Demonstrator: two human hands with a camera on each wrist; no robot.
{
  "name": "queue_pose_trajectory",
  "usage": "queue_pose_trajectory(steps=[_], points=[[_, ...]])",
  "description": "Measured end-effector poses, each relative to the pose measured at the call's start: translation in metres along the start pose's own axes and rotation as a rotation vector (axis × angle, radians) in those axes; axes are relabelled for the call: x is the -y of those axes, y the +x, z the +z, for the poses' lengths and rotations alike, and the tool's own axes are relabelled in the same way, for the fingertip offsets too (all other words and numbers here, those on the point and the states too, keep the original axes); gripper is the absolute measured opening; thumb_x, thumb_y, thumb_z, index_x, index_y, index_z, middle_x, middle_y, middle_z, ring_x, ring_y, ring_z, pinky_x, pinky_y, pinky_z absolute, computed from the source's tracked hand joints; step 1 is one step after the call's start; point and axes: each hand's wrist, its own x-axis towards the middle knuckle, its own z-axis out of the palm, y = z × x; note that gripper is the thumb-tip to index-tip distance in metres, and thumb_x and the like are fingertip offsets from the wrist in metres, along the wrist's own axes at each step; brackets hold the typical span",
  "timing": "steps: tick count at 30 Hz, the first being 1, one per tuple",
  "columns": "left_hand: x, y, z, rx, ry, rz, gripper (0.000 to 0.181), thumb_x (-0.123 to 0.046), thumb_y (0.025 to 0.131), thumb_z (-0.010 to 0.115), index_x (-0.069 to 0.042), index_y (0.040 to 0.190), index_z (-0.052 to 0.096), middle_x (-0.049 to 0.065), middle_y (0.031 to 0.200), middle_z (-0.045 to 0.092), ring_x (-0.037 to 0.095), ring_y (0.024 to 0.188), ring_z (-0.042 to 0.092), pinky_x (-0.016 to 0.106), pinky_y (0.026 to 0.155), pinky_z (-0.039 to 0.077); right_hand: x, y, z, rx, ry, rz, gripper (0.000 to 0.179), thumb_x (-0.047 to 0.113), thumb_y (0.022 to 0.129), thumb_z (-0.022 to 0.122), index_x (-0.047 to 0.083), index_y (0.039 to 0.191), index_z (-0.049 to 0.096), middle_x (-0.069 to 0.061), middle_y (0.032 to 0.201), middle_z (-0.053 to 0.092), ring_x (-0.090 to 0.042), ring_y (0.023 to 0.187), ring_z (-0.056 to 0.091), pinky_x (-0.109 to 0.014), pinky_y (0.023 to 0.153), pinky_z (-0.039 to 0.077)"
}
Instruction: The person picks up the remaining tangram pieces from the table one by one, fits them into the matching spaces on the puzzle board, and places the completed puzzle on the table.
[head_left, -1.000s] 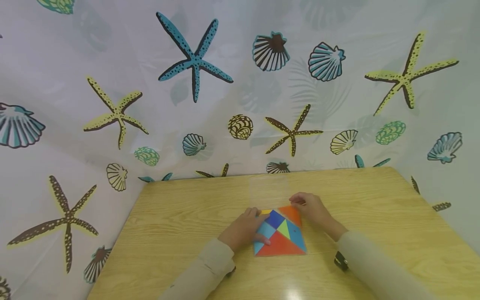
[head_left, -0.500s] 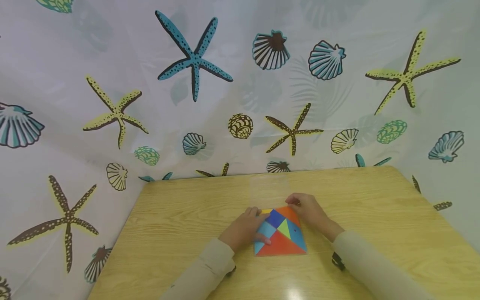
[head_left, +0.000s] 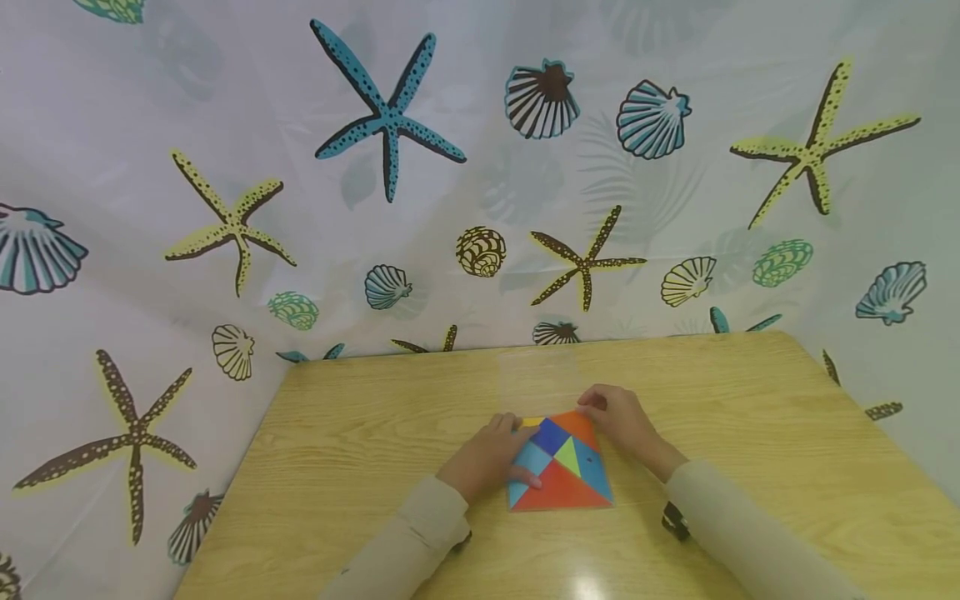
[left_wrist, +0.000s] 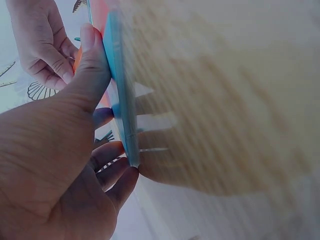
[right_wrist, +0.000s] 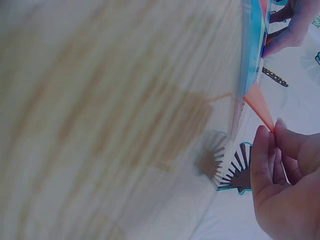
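A tangram of flat coloured pieces lies in a shallow clear-edged tray on the table. Its pieces include a dark blue square, a red-orange triangle and a small yellow-green triangle. My left hand rests over the tray's left side, thumb and index finger lying on the pieces; the left wrist view shows its other fingers touching the tray's edge. At the far right corner, my right hand pinches the tip of an orange triangle. In the right wrist view that orange triangle is tilted up.
Behind the tray, a clear sheet lies flat on the wooden table. White cloth printed with starfish and shells hangs around the table's back and sides. Dark bands show below both sleeves.
My right hand has shifted slightly left with the orange triangle, then a little back right. The gap between that triangle and the dark blue square has narrowed. My left hand stays in place.
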Motion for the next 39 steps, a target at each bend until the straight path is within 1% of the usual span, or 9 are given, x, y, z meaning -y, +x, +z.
queue_pose_trajectory(steps=[3, 6, 10, 14, 19, 25, 29, 33, 39], points=[[0.000, 0.000, 0.000, 0.001, 0.001, -0.003, 0.089, -0.074, 0.071, 0.047, -0.026, 0.145, 0.034, 0.005, 0.133, 0.041, 0.020, 0.116, 0.040, 0.034, 0.096, 0.042, 0.001, -0.001, 0.000, -0.003, -0.010, 0.009, 0.007, 0.013, 0.084, 0.069, 0.008, 0.085, 0.065, 0.000, 0.080, 0.063, -0.017, 0.076, 0.057, -0.033, 0.071, 0.050], [0.000, 0.000, 0.000, 0.007, -0.008, -0.010, 0.089, -0.074, 0.071, 0.048, -0.026, 0.145, 0.034, 0.005, 0.133, 0.041, 0.019, 0.116, 0.040, 0.034, 0.096, 0.042, 0.001, -0.001, 0.000, 0.005, -0.026, 0.001, 0.006, 0.012, 0.084, 0.069, 0.006, 0.085, 0.066, 0.000, 0.081, 0.064, -0.017, 0.077, 0.058, -0.034, 0.071, 0.051], [0.000, 0.000, -0.001, 0.016, -0.028, -0.014, 0.089, -0.073, 0.071, 0.049, -0.026, 0.145, 0.034, 0.006, 0.133, 0.041, 0.019, 0.116, 0.040, 0.035, 0.096, 0.042, 0.001, -0.004, 0.000, 0.026, -0.055, -0.001, 0.004, 0.008, 0.084, 0.068, 0.005, 0.087, 0.067, -0.002, 0.085, 0.066, -0.018, 0.081, 0.059, -0.036, 0.074, 0.051], [0.000, 0.001, -0.001, 0.007, -0.019, -0.003, 0.089, -0.074, 0.071, 0.048, -0.025, 0.145, 0.034, 0.006, 0.133, 0.041, 0.019, 0.116, 0.041, 0.034, 0.097, 0.041, 0.003, -0.008, -0.002, 0.056, -0.072, 0.007, 0.007, 0.005, 0.084, 0.067, 0.004, 0.091, 0.068, -0.005, 0.090, 0.066, -0.019, 0.081, 0.060, -0.036, 0.073, 0.052], [-0.001, 0.000, -0.001, -0.007, -0.001, 0.015, 0.089, -0.073, 0.072, 0.048, -0.024, 0.145, 0.035, 0.007, 0.131, 0.043, 0.019, 0.115, 0.041, 0.033, 0.096, 0.042, 0.003, -0.015, -0.005, 0.086, -0.096, -0.027, 0.013, 0.005, 0.084, 0.066, 0.001, 0.096, 0.067, -0.009, 0.093, 0.064, -0.020, 0.080, 0.060, -0.036, 0.072, 0.052], [-0.001, 0.001, -0.001, 0.001, -0.004, 0.011, 0.088, -0.073, 0.072, 0.049, -0.024, 0.144, 0.036, 0.007, 0.131, 0.043, 0.020, 0.114, 0.041, 0.033, 0.096, 0.042, 0.000, -0.019, -0.002, 0.100, -0.162, -0.087, 0.017, 0.004, 0.086, 0.063, -0.002, 0.102, 0.066, -0.011, 0.097, 0.063, -0.025, 0.089, 0.059, -0.041, 0.079, 0.049], [0.000, 0.001, -0.001, 0.001, -0.008, 0.015, 0.088, -0.072, 0.072, 0.049, -0.024, 0.144, 0.036, 0.007, 0.131, 0.043, 0.020, 0.114, 0.041, 0.033, 0.096, 0.042, -0.001, -0.020, -0.001, 0.121, -0.188, -0.122, 0.019, 0.003, 0.088, 0.060, -0.004, 0.105, 0.064, -0.010, 0.095, 0.061, -0.025, 0.089, 0.058, -0.042, 0.081, 0.049], [0.000, 0.001, -0.001, 0.000, -0.010, 0.014, 0.088, -0.072, 0.072, 0.050, -0.023, 0.144, 0.036, 0.006, 0.131, 0.042, 0.019, 0.114, 0.041, 0.033, 0.095, 0.042, -0.001, -0.019, -0.001, 0.141, -0.215, -0.166, 0.019, 0.001, 0.089, 0.058, -0.007, 0.106, 0.063, -0.008, 0.089, 0.057, -0.022, 0.082, 0.056, -0.040, 0.078, 0.049], [0.000, 0.001, 0.000, 0.001, -0.005, 0.007, 0.088, -0.072, 0.072, 0.049, -0.024, 0.144, 0.036, 0.005, 0.130, 0.042, 0.018, 0.113, 0.041, 0.031, 0.095, 0.042, 0.002, -0.019, 0.002, 0.167, -0.316, -0.225, 0.020, 0.001, 0.089, 0.056, -0.008, 0.107, 0.061, -0.006, 0.083, 0.051, -0.016, 0.074, 0.049, -0.034, 0.069, 0.048]])
